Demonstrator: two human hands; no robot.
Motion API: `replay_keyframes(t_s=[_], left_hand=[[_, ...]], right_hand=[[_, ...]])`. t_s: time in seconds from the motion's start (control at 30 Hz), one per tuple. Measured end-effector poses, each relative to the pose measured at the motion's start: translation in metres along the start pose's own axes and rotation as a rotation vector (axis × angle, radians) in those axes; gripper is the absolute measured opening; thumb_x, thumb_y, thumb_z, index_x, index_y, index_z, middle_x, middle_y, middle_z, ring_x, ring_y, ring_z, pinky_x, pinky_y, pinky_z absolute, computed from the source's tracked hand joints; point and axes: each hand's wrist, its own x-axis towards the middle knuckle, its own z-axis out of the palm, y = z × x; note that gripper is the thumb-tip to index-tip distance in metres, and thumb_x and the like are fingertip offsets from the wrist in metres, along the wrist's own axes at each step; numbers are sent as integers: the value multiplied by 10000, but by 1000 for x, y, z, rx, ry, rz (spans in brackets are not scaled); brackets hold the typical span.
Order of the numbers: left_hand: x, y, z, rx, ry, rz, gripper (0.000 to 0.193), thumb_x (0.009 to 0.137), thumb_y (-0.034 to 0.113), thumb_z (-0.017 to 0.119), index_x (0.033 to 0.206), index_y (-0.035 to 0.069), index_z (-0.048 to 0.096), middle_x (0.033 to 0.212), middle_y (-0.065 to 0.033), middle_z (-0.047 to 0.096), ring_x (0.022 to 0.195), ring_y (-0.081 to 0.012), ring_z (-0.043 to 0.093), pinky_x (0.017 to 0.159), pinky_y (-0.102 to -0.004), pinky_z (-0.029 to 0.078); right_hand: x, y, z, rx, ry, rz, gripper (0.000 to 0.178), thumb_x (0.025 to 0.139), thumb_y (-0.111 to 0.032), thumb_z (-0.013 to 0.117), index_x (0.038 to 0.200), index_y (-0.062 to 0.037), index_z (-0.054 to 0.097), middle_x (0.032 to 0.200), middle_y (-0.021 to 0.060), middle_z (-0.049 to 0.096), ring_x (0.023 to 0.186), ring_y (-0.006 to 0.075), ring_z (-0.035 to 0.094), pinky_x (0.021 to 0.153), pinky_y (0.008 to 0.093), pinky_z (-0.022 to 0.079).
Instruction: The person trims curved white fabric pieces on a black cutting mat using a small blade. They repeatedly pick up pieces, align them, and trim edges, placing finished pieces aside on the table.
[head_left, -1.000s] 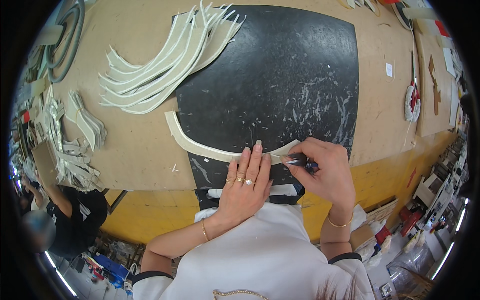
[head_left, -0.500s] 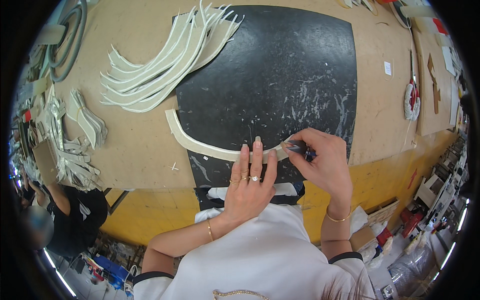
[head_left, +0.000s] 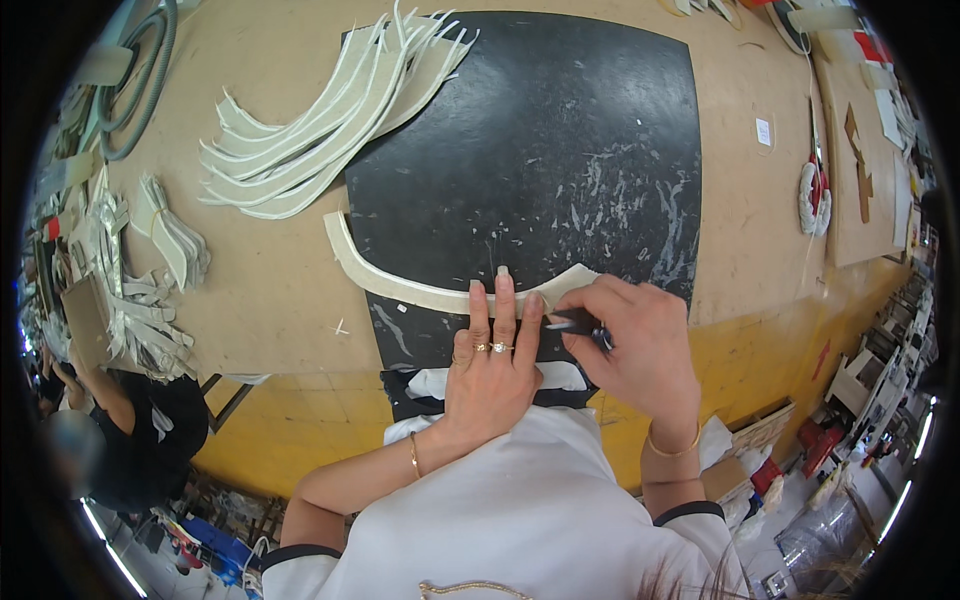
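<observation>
A curved cream strip (head_left: 400,286) with a white edge lies across the black cutting mat (head_left: 520,120), its left end past the mat's edge. My left hand (head_left: 494,370) rests palm down, its fingers stretched out and pressing on the middle of the strip. Closed in my right hand (head_left: 640,340) is a small dark hand tool (head_left: 572,321) with a pointed, blade-like tip; its exact kind cannot be made out. The tip is at the near edge of the strip, beside my left fingertips. My right fingers cover part of the strip near its right end.
A fanned pile of similar cream strips (head_left: 330,140) lies at the far left, partly on the mat. More bundled pieces (head_left: 172,230) and a grey hose (head_left: 150,80) are left of it. Red-handled scissors (head_left: 815,190) lie at the right. A person in black (head_left: 150,430) is at lower left.
My right hand has drawn the tool from the strip's right part toward its near edge, uncovering the strip's right end. My left hand still presses on the strip.
</observation>
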Motion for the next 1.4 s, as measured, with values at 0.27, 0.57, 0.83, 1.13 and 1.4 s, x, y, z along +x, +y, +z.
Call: replay_keyframes(t_s=[0.27, 0.57, 0.83, 1.13, 1.4], left_hand=[[3, 7, 4, 224, 32, -9, 833, 675, 210, 651, 1464, 49, 435, 1549, -287, 311, 1419, -466, 325, 1052, -433, 208], [15, 11, -6, 61, 4, -12, 556, 873, 117, 556, 1401, -23, 454, 1483, -282, 416, 1385, -424, 404, 1148, -514, 269], [19, 9, -4, -88, -1, 44, 624, 842, 145, 592, 1415, -44, 434, 1535, -286, 314, 1356, -510, 379, 1110, -557, 325], [21, 12, -3, 6, 41, 47, 576, 864, 150, 580, 1395, -33, 452, 1506, -282, 368, 1339, -495, 413, 1107, -548, 346], [23, 14, -7, 43, 23, 43, 531, 894, 149, 563, 1385, -29, 463, 1493, -277, 393, 1328, -486, 434, 1103, -539, 361]], right_hand=[[19, 22, 1, 73, 4, 66, 120, 790, -106, 739, 851, -17, 686, 732, 73, 663, 553, 197, 610, 501, 284, 447], [23, 22, 2, 34, -8, 101, 145, 786, -163, 741, 807, -27, 695, 669, 62, 654, 530, 186, 603, 501, 286, 448], [25, 20, -3, 31, -81, 157, 188, 769, -187, 744, 865, -28, 715, 694, 90, 672, 576, 234, 638, 536, 326, 477], [32, 38, -18, 47, -99, 93, 149, 784, -125, 767, 827, -5, 689, 671, 80, 644, 540, 167, 578, 520, 280, 442], [30, 34, -22, 124, -142, 70, 170, 791, -171, 727, 892, -37, 695, 732, 93, 660, 589, 259, 622, 537, 355, 458]])
